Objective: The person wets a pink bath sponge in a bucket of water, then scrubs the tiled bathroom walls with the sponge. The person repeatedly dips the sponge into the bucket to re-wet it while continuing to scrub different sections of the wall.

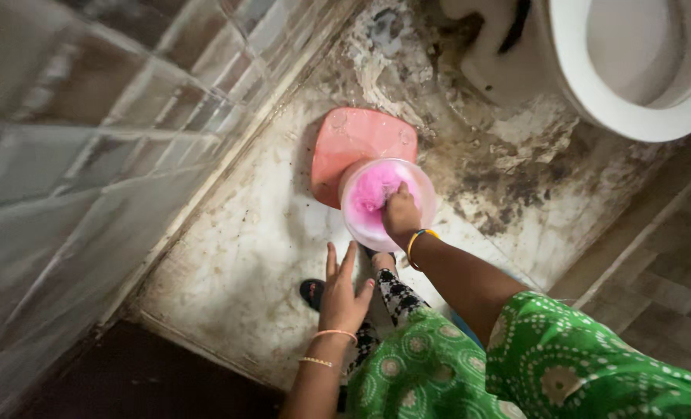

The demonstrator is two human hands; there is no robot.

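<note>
From the head camera, the scene is a dim bathroom corner with a stained, grimy white marble floor (237,256) bounded on the left by a glossy tiled wall (89,155). At the upper right stands a white toilet bowl (632,77), its base ringed by dark dirt and peeling patches on the floor. A brown tiled strip runs along the right edge.

Near the middle of the floor lies a pink square plastic stool (353,143), seen from above. Just in front of it, overlapping its near edge, sits a round translucent bucket (361,225) holding something bright pink (372,190), cloth or foam, which cannot be told apart.

The right hand (401,217) reaches down into the bucket, its fingers curled closed over the rim side and the pink contents; whether they actually grip something is hidden. A yellow bangle circles that wrist.

The left hand (344,299) hangs below the bucket, apart from it, fingers spread open and holding nothing, with thin bangles on the wrist.

Below the hands a dark sandal (312,293) shows on the floor, beside black-and-white patterned trousers and green patterned clothing (516,365) filling the lower right.
</note>
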